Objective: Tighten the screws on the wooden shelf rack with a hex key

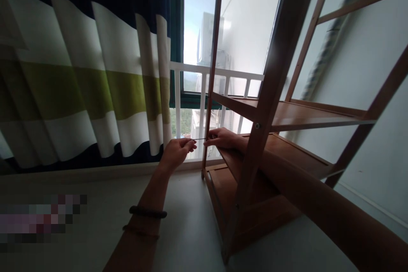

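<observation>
My left hand (pixel 176 153) pinches one end of a thin dark rod (pixel 199 139) that looks like a hex key. The rod lies level, and its other end meets the slim far-left post of a brown wooden shelf rack (pixel 208 114). At that same post my right hand (pixel 222 138) has its fingers closed around the wood, where a lower shelf board joins it. My right arm reaches through the rack, under its upper shelf board (pixel 318 114). What lies beneath the right fingertips is hidden. A bolt head (pixel 257 126) shows on the nearer post.
A striped curtain (pixel 127 89) hangs at the left. Behind the rack are a white railing (pixel 191 67) and a window. The white wall (pixel 376 153) stands at the right. A blurred patch (pixel 41 216) covers something on the pale floor (pixel 185 221).
</observation>
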A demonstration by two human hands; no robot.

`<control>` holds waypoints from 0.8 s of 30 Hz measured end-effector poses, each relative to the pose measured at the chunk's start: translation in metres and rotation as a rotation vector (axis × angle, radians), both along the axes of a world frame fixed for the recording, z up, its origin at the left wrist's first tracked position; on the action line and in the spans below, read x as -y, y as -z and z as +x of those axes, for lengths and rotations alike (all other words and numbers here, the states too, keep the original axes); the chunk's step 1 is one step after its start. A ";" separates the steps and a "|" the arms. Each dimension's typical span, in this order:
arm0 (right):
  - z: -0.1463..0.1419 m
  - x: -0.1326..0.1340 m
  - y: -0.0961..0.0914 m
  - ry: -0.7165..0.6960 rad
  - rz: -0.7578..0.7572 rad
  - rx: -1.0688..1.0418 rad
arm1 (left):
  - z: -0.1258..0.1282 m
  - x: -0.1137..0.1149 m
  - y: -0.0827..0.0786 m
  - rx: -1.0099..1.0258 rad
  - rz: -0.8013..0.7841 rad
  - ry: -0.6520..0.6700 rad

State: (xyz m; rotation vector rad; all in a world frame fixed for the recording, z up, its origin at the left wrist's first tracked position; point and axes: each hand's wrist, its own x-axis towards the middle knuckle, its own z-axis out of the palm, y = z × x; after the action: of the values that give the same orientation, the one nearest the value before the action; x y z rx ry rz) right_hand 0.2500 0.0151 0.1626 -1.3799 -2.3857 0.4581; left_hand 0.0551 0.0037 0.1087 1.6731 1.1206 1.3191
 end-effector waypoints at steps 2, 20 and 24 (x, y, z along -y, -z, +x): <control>-0.001 0.001 -0.001 0.005 0.000 -0.002 | 0.000 0.002 -0.002 -0.015 -0.001 0.010; 0.001 -0.004 0.002 0.006 0.049 0.066 | 0.003 -0.002 0.002 -0.201 0.110 -0.082; 0.001 -0.005 0.002 0.036 0.108 0.113 | 0.008 0.002 -0.001 -0.237 0.101 -0.117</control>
State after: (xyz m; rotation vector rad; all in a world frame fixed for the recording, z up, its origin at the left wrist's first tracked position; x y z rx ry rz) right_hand 0.2511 0.0198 0.1604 -1.4323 -2.4314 0.2438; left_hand 0.0626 0.0020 0.1100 1.9019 1.3247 1.2924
